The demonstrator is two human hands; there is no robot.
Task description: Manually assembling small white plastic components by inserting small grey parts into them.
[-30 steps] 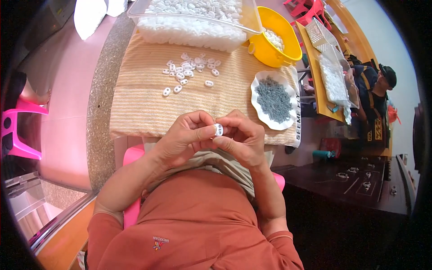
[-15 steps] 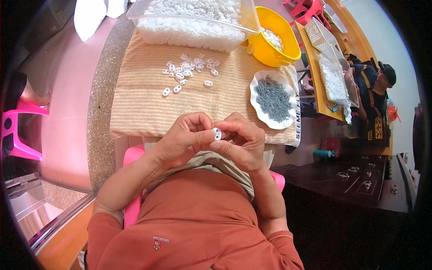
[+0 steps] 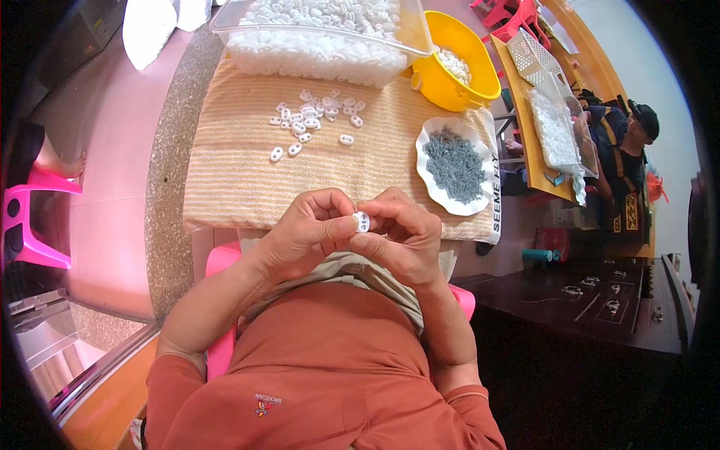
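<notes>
In front of my belly, both hands meet at one small white oval plastic piece with holes in it, which looks like a cord lock (image 3: 361, 222). My left hand (image 3: 309, 226) pinches it from the left between thumb and fingertips. From the other side, the thumb and bent fingers of my right hand (image 3: 406, 234) close on it. Whether anything else sits between the fingertips is hidden. Beyond the hands, a loose group of similar white two-holed pieces (image 3: 310, 115) lies on the striped cloth (image 3: 247, 180). A white wavy-rimmed dish (image 3: 425, 171) to the right holds many tiny dark grey parts, perhaps springs.
A clear plastic bin (image 3: 322, 66) full of white pieces stands at the table's far side. Beside it is a yellow tub (image 3: 480, 91) with white pieces inside. At right, another person (image 3: 626, 142) sits by a table with a white-filled bin (image 3: 556, 139). A pink stool (image 3: 45, 232) stands left.
The white piece has turned slightly between my fingertips, so its holes show differently. Both hands stay in nearly the same place.
</notes>
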